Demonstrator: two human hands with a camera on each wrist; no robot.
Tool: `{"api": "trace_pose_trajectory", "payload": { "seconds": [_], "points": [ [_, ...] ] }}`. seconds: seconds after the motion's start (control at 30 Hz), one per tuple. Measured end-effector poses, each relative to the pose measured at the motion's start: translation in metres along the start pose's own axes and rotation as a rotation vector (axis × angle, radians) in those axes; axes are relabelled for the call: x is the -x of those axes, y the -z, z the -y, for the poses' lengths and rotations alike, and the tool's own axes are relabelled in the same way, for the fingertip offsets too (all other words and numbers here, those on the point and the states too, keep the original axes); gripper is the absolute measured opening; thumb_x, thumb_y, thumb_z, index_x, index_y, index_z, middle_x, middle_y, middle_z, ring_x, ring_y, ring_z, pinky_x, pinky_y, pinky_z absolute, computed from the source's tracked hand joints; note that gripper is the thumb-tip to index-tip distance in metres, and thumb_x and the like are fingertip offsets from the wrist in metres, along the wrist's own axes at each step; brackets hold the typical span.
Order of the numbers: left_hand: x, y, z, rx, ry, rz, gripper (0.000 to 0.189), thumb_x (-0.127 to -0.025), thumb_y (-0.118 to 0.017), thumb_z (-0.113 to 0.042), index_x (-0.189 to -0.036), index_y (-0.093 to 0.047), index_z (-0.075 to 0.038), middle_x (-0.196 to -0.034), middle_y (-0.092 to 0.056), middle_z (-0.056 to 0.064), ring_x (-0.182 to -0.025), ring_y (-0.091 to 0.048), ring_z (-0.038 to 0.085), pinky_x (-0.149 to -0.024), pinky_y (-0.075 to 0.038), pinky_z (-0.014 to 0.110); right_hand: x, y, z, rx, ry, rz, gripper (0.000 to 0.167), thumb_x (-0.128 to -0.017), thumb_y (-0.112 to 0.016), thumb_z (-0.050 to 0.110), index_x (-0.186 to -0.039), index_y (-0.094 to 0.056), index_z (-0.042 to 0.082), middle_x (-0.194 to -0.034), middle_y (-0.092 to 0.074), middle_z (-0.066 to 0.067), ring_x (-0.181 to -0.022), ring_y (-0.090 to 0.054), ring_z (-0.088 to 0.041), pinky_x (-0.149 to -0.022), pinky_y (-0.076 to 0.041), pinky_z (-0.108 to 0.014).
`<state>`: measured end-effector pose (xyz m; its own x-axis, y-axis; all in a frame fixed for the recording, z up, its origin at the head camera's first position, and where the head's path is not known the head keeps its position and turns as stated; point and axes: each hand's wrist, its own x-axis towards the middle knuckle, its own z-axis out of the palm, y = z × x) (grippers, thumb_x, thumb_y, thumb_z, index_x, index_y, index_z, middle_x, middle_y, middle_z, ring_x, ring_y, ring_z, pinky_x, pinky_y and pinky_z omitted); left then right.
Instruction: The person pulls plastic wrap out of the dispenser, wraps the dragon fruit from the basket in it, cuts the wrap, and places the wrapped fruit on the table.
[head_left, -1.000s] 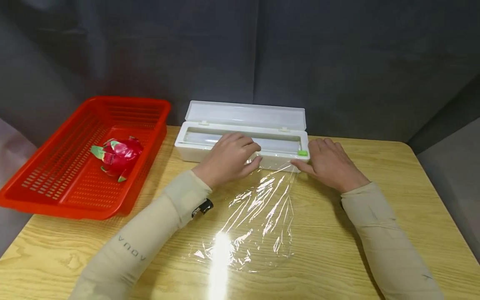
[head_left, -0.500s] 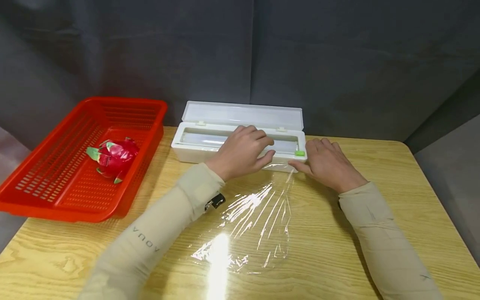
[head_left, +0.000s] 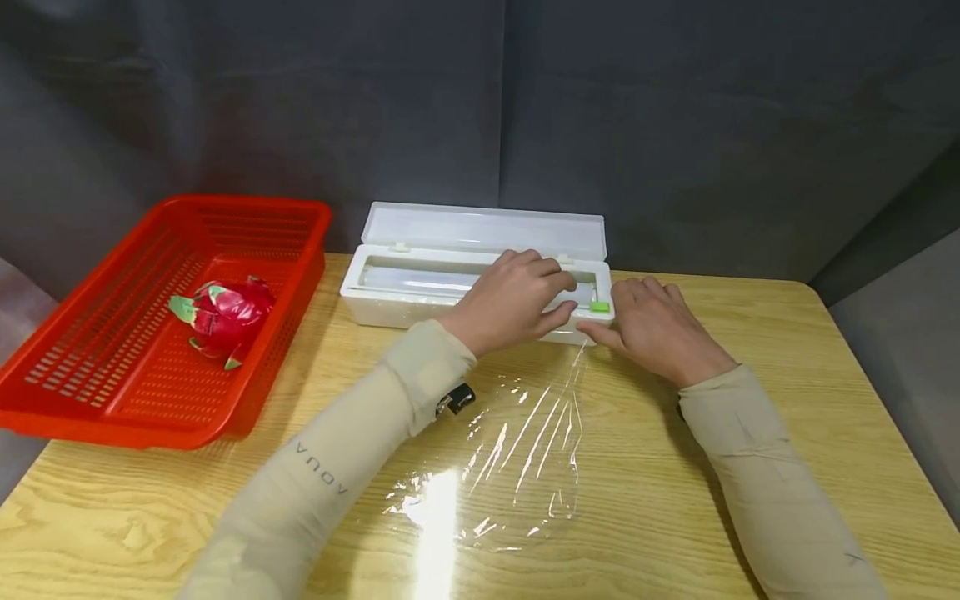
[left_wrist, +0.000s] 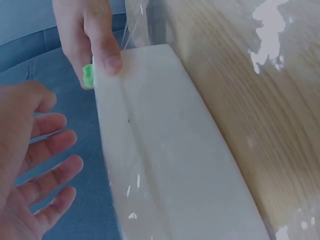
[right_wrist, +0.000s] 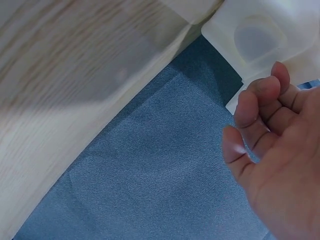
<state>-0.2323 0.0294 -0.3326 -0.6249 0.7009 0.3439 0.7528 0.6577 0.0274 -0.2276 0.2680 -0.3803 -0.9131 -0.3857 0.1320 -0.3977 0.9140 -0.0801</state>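
A white cling film dispenser (head_left: 390,311) stands at the table's back edge with its lid (head_left: 487,229) raised, the roll showing inside and a green cutter slider (head_left: 599,307) at its right end. From its front a sheet of clear cling film (head_left: 525,467) spreads, wrinkled, over the wood. My right hand (head_left: 656,332) grips the dispenser's right end, its thumb on the front face and its fingers by the end wall. My left hand (head_left: 517,302) is over the dispenser's top towards the right. Its fingers (left_wrist: 55,145) are spread and loosely bent beside the front edge, holding nothing.
At the left stands a red plastic basket (head_left: 247,404) with a red dragon fruit (head_left: 228,317) with green tips inside. A dark curtain (head_left: 675,142) hangs behind the wooden table (head_left: 750,325).
My left hand has slid rightward along the dispenser's front edge, closer to my right hand. The right hand keeps its grip at the right end. The head view has shifted slightly.
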Motion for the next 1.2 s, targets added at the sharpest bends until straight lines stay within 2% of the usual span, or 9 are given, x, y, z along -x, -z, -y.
{"api": "trace_pose_trajectory", "payload": {
  "seconds": [0.27, 0.4, 0.63, 0.83, 1.2],
  "points": [
    [-0.013, -0.009, -0.009, -0.017, -0.019, 0.021, 0.025, -0.102, -0.061, -0.033, -0.118, -0.075, -0.019, -0.113, -0.076, -0.004, -0.1, -0.069, 0.019, -0.084, -0.055, 0.035, 0.0, 0.001, 0.0, 0.014, 0.014, -0.023, 0.052, -0.099, -0.061, 0.055, -0.084, -0.051, 0.006, -0.08, -0.054, -0.009, -0.079, -0.052, -0.032, -0.069, -0.035, -0.041],
    [-0.017, -0.012, -0.013, -0.003, -0.048, 0.017, 0.022, -0.102, -0.063, -0.031, -0.115, -0.075, -0.019, -0.11, -0.075, -0.004, -0.099, -0.07, 0.019, -0.083, -0.055, 0.034, 0.002, 0.003, 0.0, 0.01, 0.019, -0.018, 0.048, -0.1, -0.06, 0.05, -0.086, -0.05, 0.005, -0.08, -0.053, -0.009, -0.079, -0.05, -0.031, -0.07, -0.034, -0.041],
    [-0.024, -0.021, -0.019, 0.004, -0.099, 0.02, 0.014, -0.099, -0.067, -0.027, -0.106, -0.076, -0.018, -0.099, -0.074, -0.001, -0.089, -0.07, 0.02, -0.076, -0.056, 0.034, 0.006, 0.005, 0.0, 0.006, 0.039, -0.002, 0.041, -0.101, -0.059, 0.043, -0.091, -0.05, 0.004, -0.082, -0.051, -0.009, -0.081, -0.047, -0.03, -0.072, -0.032, -0.04],
    [-0.029, -0.027, -0.022, 0.0, -0.096, 0.037, 0.015, -0.098, -0.068, -0.024, -0.109, -0.076, -0.019, -0.102, -0.076, -0.002, -0.093, -0.071, 0.019, -0.082, -0.057, 0.033, 0.005, 0.003, 0.0, -0.014, 0.03, 0.018, 0.041, -0.101, -0.06, 0.043, -0.093, -0.05, 0.005, -0.085, -0.053, -0.009, -0.084, -0.049, -0.031, -0.073, -0.033, -0.041],
    [-0.033, -0.024, -0.025, -0.01, -0.086, 0.051, 0.013, -0.097, -0.067, -0.015, -0.1, -0.079, -0.019, -0.092, -0.076, -0.002, -0.083, -0.069, 0.016, -0.075, -0.056, 0.032, 0.004, 0.002, 0.001, 0.002, 0.03, -0.034, 0.047, -0.098, -0.066, 0.049, -0.085, -0.051, 0.006, -0.079, -0.054, -0.009, -0.079, -0.052, -0.032, -0.07, -0.037, -0.042]
  ]
}}
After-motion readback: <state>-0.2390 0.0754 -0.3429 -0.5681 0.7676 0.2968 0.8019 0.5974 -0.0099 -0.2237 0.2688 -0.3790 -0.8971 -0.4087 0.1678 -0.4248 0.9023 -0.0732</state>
